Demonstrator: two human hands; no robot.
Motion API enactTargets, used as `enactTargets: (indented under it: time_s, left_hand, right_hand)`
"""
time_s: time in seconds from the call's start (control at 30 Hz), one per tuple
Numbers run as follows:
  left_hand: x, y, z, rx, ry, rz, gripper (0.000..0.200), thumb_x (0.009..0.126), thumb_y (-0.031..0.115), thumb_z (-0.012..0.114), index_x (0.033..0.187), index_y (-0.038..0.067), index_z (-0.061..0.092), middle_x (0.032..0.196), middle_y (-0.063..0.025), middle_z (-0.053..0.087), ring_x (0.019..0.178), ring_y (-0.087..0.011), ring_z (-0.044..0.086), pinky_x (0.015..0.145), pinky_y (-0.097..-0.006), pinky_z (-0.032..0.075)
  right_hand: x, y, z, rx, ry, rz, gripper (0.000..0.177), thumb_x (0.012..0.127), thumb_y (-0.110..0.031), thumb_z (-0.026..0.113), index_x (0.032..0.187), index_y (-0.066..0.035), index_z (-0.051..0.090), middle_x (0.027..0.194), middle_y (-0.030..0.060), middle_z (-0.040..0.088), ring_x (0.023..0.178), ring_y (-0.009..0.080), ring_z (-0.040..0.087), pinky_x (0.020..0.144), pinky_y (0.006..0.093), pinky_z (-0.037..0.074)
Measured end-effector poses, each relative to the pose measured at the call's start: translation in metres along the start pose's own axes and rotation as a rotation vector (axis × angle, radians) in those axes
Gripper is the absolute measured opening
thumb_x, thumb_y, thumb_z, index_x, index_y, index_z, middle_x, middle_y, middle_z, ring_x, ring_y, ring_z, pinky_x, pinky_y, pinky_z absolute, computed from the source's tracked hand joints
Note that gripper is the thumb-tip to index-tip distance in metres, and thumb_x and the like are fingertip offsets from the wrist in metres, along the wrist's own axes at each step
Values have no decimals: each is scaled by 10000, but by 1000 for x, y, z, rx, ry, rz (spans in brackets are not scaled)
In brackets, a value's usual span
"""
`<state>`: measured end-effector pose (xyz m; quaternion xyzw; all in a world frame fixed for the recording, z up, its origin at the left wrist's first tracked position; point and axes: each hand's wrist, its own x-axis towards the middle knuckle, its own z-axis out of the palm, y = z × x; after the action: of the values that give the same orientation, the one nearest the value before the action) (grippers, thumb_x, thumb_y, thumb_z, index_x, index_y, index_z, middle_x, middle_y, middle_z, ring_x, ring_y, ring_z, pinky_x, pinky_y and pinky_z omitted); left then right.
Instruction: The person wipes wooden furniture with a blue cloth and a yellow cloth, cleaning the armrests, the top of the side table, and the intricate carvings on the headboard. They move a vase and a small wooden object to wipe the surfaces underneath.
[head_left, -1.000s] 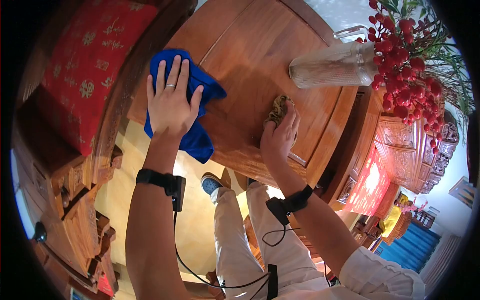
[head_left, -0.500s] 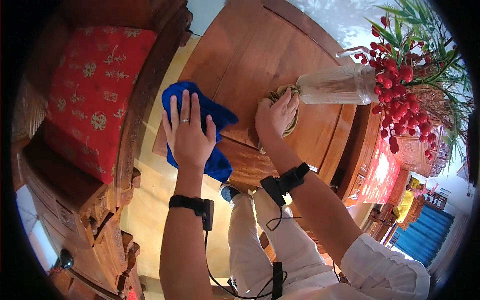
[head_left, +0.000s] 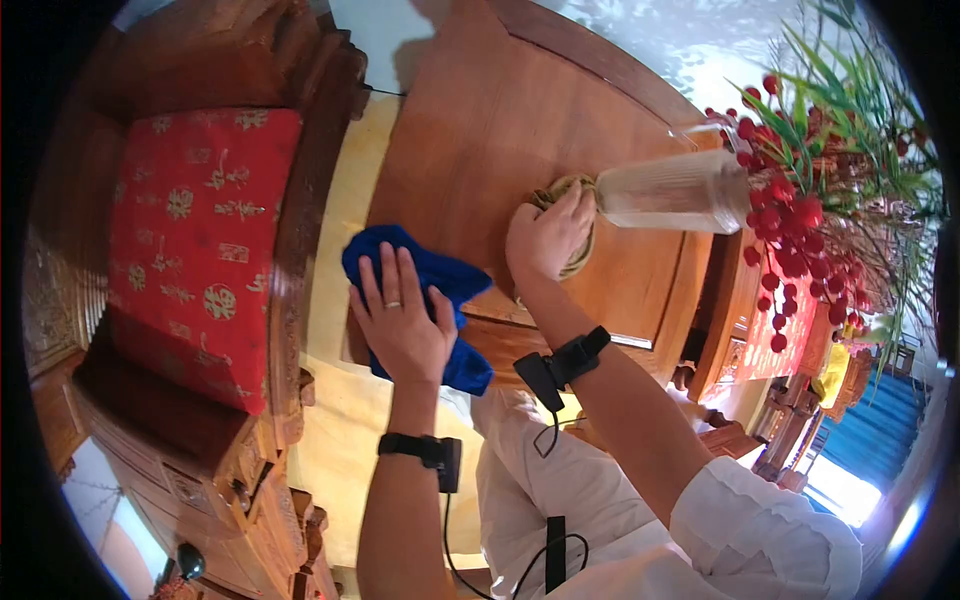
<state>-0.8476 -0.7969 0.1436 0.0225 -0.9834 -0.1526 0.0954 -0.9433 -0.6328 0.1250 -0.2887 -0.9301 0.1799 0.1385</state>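
A dark blue cloth (head_left: 425, 268) lies crumpled over the near left edge of a wooden tabletop (head_left: 470, 130). My left hand (head_left: 405, 325) rests on it palm down, fingers stretched out and a ring on one finger. My right hand (head_left: 548, 240) lies on a round, olive-brown woven piece (head_left: 578, 262), its fingers extended close together and reaching to the base of a ribbed clear vase (head_left: 670, 192). The palm hides much of the woven piece. Red berries (head_left: 790, 225) and green leaves stand in the vase.
A carved wooden chair with a red patterned cushion (head_left: 200, 240) stands at left. Another red cushion (head_left: 785, 335) and a blue curtain (head_left: 885, 425) show at right. Bands with cabled black devices (head_left: 565, 368) sit on both forearms.
The view has shifted, so the chair and cushion appear lower. My left hand and the blue cloth sit lower and further right in view. My right hand stays on the woven piece.
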Motion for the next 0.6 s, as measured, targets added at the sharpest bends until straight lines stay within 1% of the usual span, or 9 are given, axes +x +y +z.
enactTargets:
  time_s: [0.03, 0.13, 0.23, 0.3, 0.37, 0.4, 0.43, 0.53, 0.6]
  left_hand:
    - [2, -1, 0, -1, -11, -23, 570, 903, 235, 594, 1438, 49, 538, 1555, -130, 474, 1447, -400, 405, 1189, -582, 286]
    - [2, -1, 1, -5, -18, -31, 568, 897, 236, 596, 1431, 48, 544, 1548, -134, 480, 1444, -402, 406, 1185, -586, 290]
    - [2, -1, 0, -25, -29, -32, 578, 899, 265, 588, 1435, 54, 539, 1545, -131, 485, 1439, -400, 412, 1172, -602, 297]
    - [2, -1, 0, -33, -33, -36, 586, 903, 279, 583, 1444, 57, 534, 1550, -128, 479, 1443, -397, 410, 1172, -606, 294]
    - [2, -2, 0, -44, -49, -50, 586, 905, 279, 581, 1447, 59, 532, 1557, -120, 472, 1448, -394, 406, 1176, -603, 290]
    - [2, -2, -1, -61, -57, -54, 586, 907, 278, 580, 1449, 61, 531, 1559, -117, 472, 1448, -391, 407, 1179, -600, 287]
    - [1, -2, -2, -80, -67, -57, 586, 909, 277, 578, 1452, 63, 530, 1560, -114, 471, 1449, -388, 408, 1182, -598, 284]
    - [0, -3, -1, -101, -75, -59, 573, 915, 278, 572, 1446, 63, 543, 1555, -111, 479, 1448, -386, 412, 1189, -596, 271]
    - [0, -3, -2, -107, -78, -56, 565, 923, 282, 566, 1441, 58, 552, 1555, -113, 481, 1446, -391, 414, 1192, -600, 262]
  right_hand:
    - [3, -8, 6, -10, 35, 16, 689, 841, -146, 542, 1466, 97, 381, 1550, 340, 319, 1471, 491, 256, 1233, 536, 185]
    - [10, -25, 7, 6, 37, 39, 673, 840, -154, 545, 1455, 87, 411, 1540, 336, 341, 1467, 480, 277, 1231, 530, 193]
    - [26, -30, 22, -30, 54, 27, 686, 843, -166, 549, 1469, 73, 403, 1555, 326, 330, 1480, 457, 270, 1232, 523, 187]
    - [32, -43, 22, -37, 24, 57, 698, 845, -180, 554, 1480, 62, 397, 1568, 311, 326, 1492, 439, 257, 1236, 512, 175]
    - [41, -53, 27, -43, 17, 90, 697, 848, -198, 562, 1476, 59, 405, 1568, 301, 338, 1496, 440, 250, 1239, 500, 169]
    - [44, -56, 31, -17, 43, 82, 687, 847, -208, 574, 1466, 50, 426, 1555, 287, 369, 1495, 432, 258, 1241, 491, 164]
    - [48, -59, 34, -27, 46, 80, 687, 847, -208, 574, 1466, 50, 426, 1555, 287, 369, 1495, 432, 258, 1241, 491, 164]
    - [59, -71, 45, 9, 69, 69, 664, 840, -211, 587, 1443, 38, 462, 1558, 277, 368, 1484, 424, 280, 1231, 492, 191]
    - [65, -79, 51, 34, 120, -30, 578, 814, -171, 596, 1364, 5, 566, 1510, 255, 447, 1426, 411, 386, 1195, 479, 286]
